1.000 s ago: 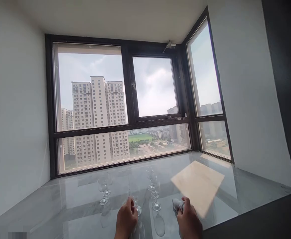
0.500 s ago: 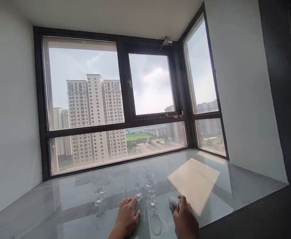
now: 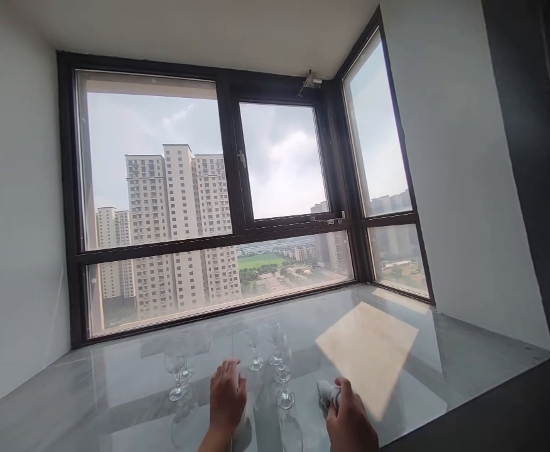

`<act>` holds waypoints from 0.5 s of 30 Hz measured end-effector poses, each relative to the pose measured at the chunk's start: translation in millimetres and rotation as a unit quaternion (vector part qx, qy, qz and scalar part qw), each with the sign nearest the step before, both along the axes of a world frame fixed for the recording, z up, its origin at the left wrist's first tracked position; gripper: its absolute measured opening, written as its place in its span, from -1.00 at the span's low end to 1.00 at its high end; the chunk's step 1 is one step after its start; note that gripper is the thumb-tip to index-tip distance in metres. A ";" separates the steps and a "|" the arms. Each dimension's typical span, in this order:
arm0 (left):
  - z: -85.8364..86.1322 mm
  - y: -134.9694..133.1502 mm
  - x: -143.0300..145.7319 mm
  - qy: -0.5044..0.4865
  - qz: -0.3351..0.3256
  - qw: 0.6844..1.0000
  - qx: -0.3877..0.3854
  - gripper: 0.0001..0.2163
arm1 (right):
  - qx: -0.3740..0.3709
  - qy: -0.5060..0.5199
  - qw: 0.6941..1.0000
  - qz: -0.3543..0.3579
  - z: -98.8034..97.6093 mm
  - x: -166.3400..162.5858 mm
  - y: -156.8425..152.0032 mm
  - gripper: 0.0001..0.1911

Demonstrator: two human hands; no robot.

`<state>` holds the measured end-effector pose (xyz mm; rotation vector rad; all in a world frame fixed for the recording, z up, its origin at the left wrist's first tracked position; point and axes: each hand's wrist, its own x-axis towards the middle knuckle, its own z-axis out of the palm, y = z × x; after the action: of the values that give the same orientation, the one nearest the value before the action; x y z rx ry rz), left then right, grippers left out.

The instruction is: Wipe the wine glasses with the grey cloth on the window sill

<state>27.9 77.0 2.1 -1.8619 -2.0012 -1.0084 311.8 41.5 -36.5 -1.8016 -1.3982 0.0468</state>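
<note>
My right hand is closed around a bunched pale grey cloth, low over the glossy sill. My left hand is at the sill, back toward me, its fingers bent forward and the thumb apart; nothing shows in it. Just beyond its fingers stands a stemmed glass. Between my hands, several more clear stemmed glasses stand in a cluster, the nearest glass closest to the cloth. Left of my left hand is another upright glass, with one more close behind it.
The grey marbled sill reflects the light, and a bright sunlit patch lies at the right. Dark-framed windows rise behind the glasses. A white wall bounds the left, and the sill's front edge slants up at the right.
My left hand has moved left, away from the foot of the middle glass. My right hand stays on the cloth, nearly in place. The view has shifted slightly.
</note>
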 end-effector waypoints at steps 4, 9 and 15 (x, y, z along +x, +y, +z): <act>5.8 -19.4 -60.0 -0.092 0.211 0.945 0.231 -0.55 | -0.026 -0.011 1.000 0.010 9.0 0.3 -12.9 -0.72; 8.9 -28.7 -116.3 -0.174 0.290 0.934 0.114 -0.41 | -0.044 -0.029 0.999 0.005 11.8 1.0 -18.1 -0.71; 10.8 -2.1 -130.3 -0.220 0.277 0.931 -0.086 -0.52 | -0.021 -0.032 0.999 0.019 -3.7 8.1 -3.7 -0.70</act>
<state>-102.4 74.9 12.9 -1.0590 -2.7268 -1.1635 319.9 37.8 -40.2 -1.8250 -1.4864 0.0374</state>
